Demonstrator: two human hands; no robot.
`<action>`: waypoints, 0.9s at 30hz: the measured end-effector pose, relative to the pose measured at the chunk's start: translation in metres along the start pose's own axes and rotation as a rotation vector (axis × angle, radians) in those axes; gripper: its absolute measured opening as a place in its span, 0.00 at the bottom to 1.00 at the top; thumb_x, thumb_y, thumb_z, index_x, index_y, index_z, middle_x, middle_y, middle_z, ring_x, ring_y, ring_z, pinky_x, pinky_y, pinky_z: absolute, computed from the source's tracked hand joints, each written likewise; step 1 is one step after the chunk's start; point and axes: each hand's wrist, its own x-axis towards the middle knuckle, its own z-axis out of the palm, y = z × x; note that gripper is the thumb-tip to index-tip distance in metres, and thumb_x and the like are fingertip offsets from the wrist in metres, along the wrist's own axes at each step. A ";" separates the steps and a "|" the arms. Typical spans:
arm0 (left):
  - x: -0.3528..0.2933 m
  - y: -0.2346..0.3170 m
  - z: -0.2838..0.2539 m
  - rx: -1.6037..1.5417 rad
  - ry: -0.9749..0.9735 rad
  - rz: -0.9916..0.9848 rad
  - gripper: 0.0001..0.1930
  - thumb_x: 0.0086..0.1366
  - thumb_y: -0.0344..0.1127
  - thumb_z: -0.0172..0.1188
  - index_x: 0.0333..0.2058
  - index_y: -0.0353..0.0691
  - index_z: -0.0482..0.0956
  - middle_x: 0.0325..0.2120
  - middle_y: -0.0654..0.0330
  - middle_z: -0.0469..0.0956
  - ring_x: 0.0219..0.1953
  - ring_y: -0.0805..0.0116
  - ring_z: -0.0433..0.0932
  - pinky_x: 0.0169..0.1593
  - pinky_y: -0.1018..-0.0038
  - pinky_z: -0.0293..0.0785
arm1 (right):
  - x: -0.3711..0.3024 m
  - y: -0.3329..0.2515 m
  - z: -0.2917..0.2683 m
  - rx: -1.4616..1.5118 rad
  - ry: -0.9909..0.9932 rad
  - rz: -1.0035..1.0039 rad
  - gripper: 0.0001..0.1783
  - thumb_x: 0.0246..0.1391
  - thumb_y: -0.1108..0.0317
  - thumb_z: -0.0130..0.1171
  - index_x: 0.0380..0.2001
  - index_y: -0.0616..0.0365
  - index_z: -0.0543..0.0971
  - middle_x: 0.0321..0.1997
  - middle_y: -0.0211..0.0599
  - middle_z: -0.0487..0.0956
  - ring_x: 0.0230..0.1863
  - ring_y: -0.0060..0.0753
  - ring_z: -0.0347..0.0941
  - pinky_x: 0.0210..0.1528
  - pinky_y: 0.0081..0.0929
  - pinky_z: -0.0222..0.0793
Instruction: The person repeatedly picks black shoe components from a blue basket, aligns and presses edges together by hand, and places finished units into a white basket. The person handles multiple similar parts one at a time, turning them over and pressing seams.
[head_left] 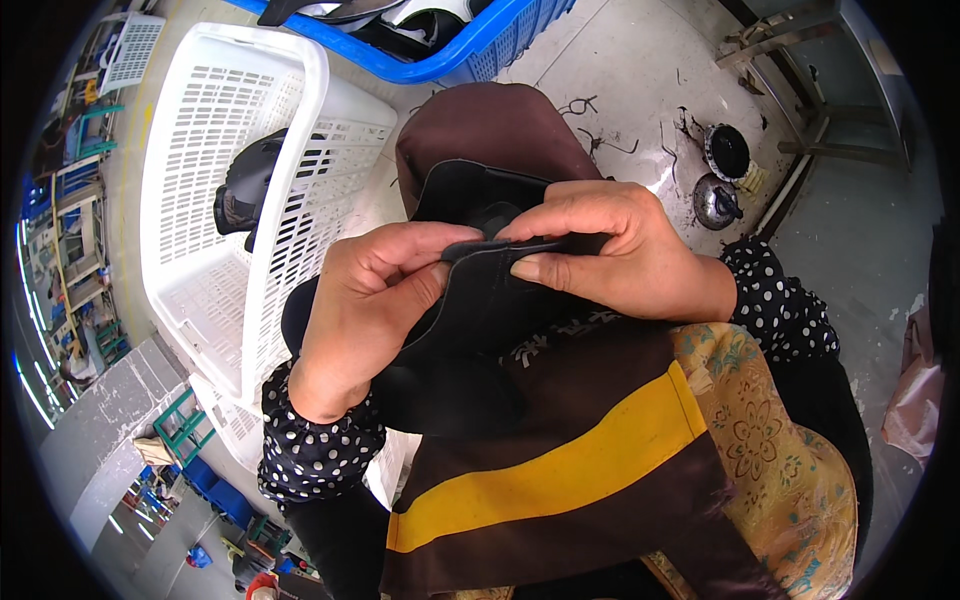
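Observation:
A black, leather-like piece with folded layers, possibly a shoe upper [480, 300], is held above my lap. My left hand [365, 300] pinches its top edge from the left, thumb on the near side and fingers on the far side. My right hand [630, 245] pinches the same edge from the right, its thumb pressed to the near face. The two hands' fingertips almost meet at the fold. Another flap of the black piece rises behind the fingers. Its lower part hangs over my brown apron [600, 430], which has a yellow band.
A white slatted basket [310, 70] at the left holds black pieces [255, 180]. Beyond it, a blue basket [440, 68] carries black and white pieces. A dark brown rounded thing [490, 125] lies just past my hands. Round metal objects [716, 200] sit on the floor beside a table frame [850, 150].

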 end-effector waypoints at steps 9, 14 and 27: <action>0.001 -0.004 0.000 -0.056 -0.008 0.025 0.16 0.69 0.14 0.57 0.53 0.30 0.83 0.44 0.56 0.88 0.46 0.73 0.86 0.52 0.80 0.79 | 0.003 0.004 0.001 -0.007 -0.005 -0.042 0.12 0.55 0.77 0.73 0.44 0.61 0.87 0.32 0.31 0.83 0.33 0.22 0.77 0.36 0.22 0.71; 0.001 -0.006 0.000 -0.052 -0.005 0.034 0.18 0.69 0.14 0.56 0.54 0.31 0.82 0.44 0.55 0.88 0.46 0.73 0.86 0.52 0.80 0.79 | 0.002 0.004 0.001 0.023 -0.010 -0.003 0.11 0.54 0.78 0.73 0.42 0.61 0.88 0.32 0.31 0.82 0.32 0.22 0.77 0.34 0.21 0.70; 0.000 -0.007 0.002 -0.055 0.010 0.070 0.17 0.69 0.14 0.56 0.54 0.31 0.82 0.44 0.54 0.88 0.46 0.72 0.86 0.52 0.80 0.79 | 0.004 0.002 0.001 0.023 -0.016 0.047 0.10 0.54 0.76 0.72 0.41 0.61 0.87 0.30 0.32 0.82 0.33 0.23 0.78 0.36 0.24 0.71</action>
